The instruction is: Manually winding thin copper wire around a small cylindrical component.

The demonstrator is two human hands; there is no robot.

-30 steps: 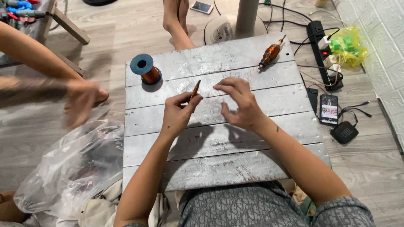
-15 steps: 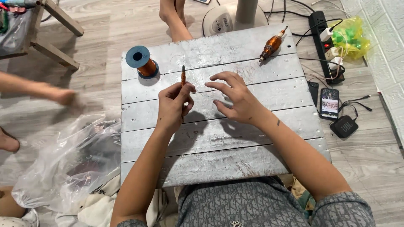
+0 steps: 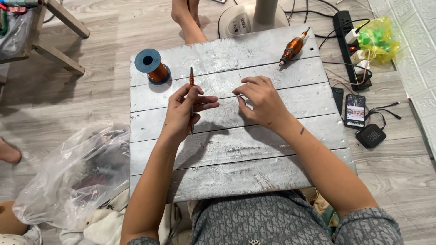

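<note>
While the left hand (image 3: 184, 111) stands a thin copper-wound rod (image 3: 191, 84) nearly upright above the grey plank bench (image 3: 236, 172), its fingers (image 3: 204, 100) are curled tight about the rod's lower part, so that the wound tip pokes up clear of the knuckles where it can be seen. The right hand (image 3: 261, 102) sits level with it, just across a small gap, thumb and forefinger pinched together as if on a very fine strand; a faint line seems to run between the two hands, though it is too thin to be sure of. Holding both hands off the boards in this way would keep such a strand taut and free of the rough surface.

The blue-capped spool of copper wire (image 3: 152, 66) stands on end at the bench's far left corner, near the rod's tip, which would let wire pull off easily. A wound motor rotor (image 3: 293, 46) lies on its side at the far right, well apart from both hands. On the floor to the right lie a power strip (image 3: 347, 43), a phone (image 3: 354, 110) and a small black speaker (image 3: 371, 135); a crumpled clear plastic bag (image 3: 72, 177) slumps at the left
</note>
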